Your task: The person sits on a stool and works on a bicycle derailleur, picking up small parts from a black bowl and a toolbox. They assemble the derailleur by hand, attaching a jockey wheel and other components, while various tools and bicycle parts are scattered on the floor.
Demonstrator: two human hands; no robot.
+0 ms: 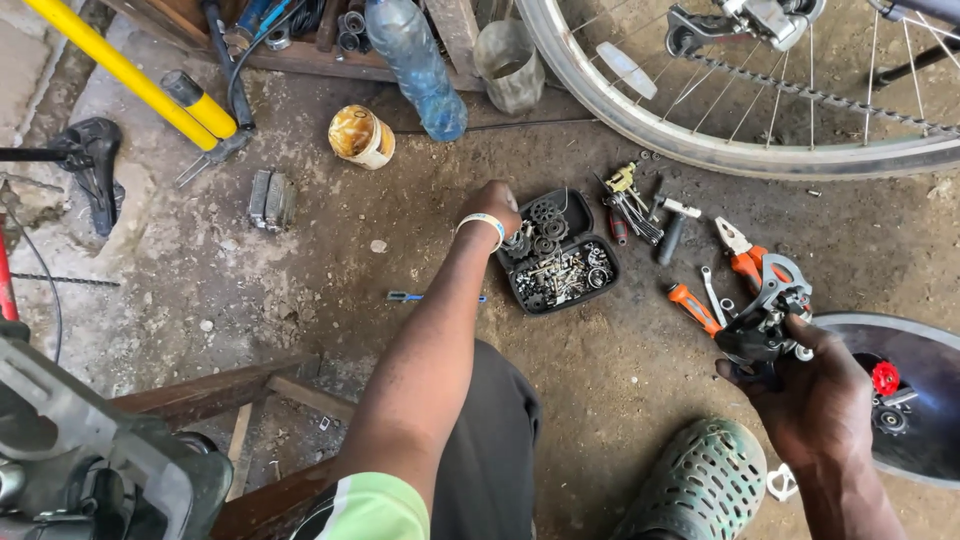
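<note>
My left hand [495, 207] reaches forward to a black open case [590, 214] on the dirt floor, its fingers down at the case's left edge among small gears, nuts and bolts; whether it grips one is hidden. A pale band sits on that wrist. My right hand [800, 385] holds a black and silver bicycle derailleur [768, 318] up near the lower right. Beside it lie orange-handled pliers [745, 260] and an orange screwdriver [693, 307].
A bicycle wheel [700, 150] with chain spans the top right. A multi-tool [630, 205], a small spanner [710, 290], a tin [361, 136], a plastic bottle [420, 70] and a yellow pump [140, 85] lie around. A dark round pan [915, 345] sits right; my green clog [700, 485] below.
</note>
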